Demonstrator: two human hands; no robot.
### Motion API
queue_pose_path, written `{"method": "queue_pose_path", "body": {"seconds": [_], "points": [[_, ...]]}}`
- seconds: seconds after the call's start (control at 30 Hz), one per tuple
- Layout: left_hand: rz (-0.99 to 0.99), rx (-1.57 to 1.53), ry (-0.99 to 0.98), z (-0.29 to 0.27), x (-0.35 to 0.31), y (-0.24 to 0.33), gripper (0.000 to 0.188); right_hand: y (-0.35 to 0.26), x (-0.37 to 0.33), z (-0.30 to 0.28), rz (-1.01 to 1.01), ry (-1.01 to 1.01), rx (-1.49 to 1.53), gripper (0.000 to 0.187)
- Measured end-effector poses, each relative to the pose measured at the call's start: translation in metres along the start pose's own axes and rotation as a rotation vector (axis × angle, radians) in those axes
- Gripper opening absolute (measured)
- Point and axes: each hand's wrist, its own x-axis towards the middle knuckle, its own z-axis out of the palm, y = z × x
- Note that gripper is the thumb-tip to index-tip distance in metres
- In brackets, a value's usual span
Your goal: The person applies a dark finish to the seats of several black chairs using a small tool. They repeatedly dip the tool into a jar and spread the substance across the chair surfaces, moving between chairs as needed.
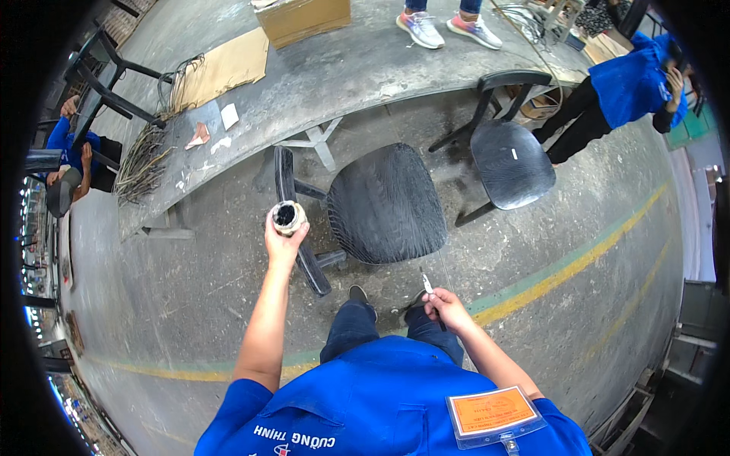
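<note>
My left hand [282, 245] is closed around a small open jar [299, 218], its rim smeared pale and its inside dark. The jar is above the backrest [284, 171] of a black wood-grain chair, and it hides part of that backrest. The chair's seat [388, 204] faces up, to the right of the jar. In my right hand [452, 310] is a thin hand tool [427, 283] with a whitish middle and a dark narrow tip, pointing away from me. Its exact kind is too small to tell. The tool is below the seat's right corner, apart from it.
A second black chair [513, 163] stands at the right, a pale strip on its seat. Behind, a long grey bench [327, 83] bears cardboard [224, 70], a box [304, 21] and a bundle of sticks [141, 163]. Co-workers are at left and right; someone's shoes [420, 30] are on the bench.
</note>
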Motion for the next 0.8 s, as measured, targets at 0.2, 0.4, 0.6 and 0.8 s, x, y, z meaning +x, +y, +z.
{"method": "queue_pose_path", "body": {"seconds": [0.2, 0.4, 0.6, 0.8], "points": [[0.381, 0.198, -0.556, 0.055, -0.060, 0.052, 0.070, -0.021, -0.052, -0.010, 0.039, 0.002, 0.486, 0.017], [0.655, 0.217, -0.838, 0.133, -0.144, 0.095, 0.075, -0.029, -0.058, 0.023, -0.093, -0.174, 0.936, 0.032], [0.895, 0.392, -1.010, 0.108, -0.110, 0.096, 0.091, -0.014, -0.077, 0.052, -0.159, -0.308, 1.090, 0.032], [0.493, 0.827, -0.188, 0.004, 0.135, 0.005, 0.099, 0.033, -0.112, 0.118, -0.337, 0.065, 1.299, 0.035]]}}
